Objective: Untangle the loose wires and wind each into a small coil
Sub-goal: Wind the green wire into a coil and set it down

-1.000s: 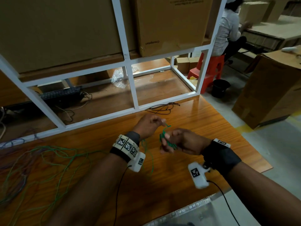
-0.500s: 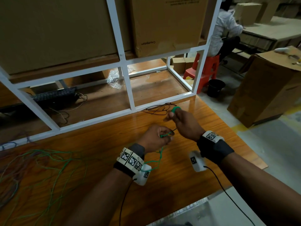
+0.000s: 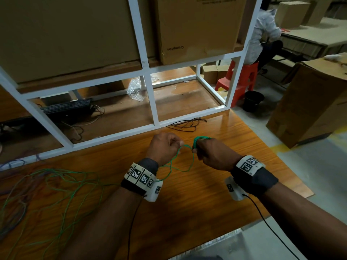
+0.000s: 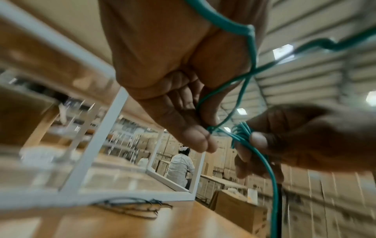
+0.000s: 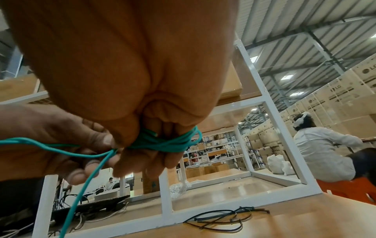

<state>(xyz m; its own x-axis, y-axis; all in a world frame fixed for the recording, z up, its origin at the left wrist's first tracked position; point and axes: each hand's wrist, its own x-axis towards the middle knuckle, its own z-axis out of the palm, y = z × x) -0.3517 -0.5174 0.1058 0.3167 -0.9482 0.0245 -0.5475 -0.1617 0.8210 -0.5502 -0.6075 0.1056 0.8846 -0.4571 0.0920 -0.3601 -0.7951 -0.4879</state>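
A green wire (image 3: 174,166) runs from the tangle at the left up to both hands above the wooden table (image 3: 187,203). Several turns of it form a small green coil (image 3: 200,140) wound round the fingers of my right hand (image 3: 210,152), which grips it; the right wrist view shows the coil (image 5: 168,141) pinched under the thumb. My left hand (image 3: 165,147) pinches the wire's free strand (image 4: 209,128) just left of the coil. A slack loop hangs between the two hands. The loose tangle of green and other wires (image 3: 47,186) lies on the table at the left.
A white metal frame (image 3: 154,109) stands across the table's far side, with cardboard boxes on its shelf. Black cable ties (image 3: 187,123) lie by the frame's foot. The table's right edge (image 3: 293,175) drops to the floor. A seated person (image 3: 262,34) is far right.
My right hand has come back toward me and my left hand has moved up beside it. The two hands now sit close together, with a slack loop between them.
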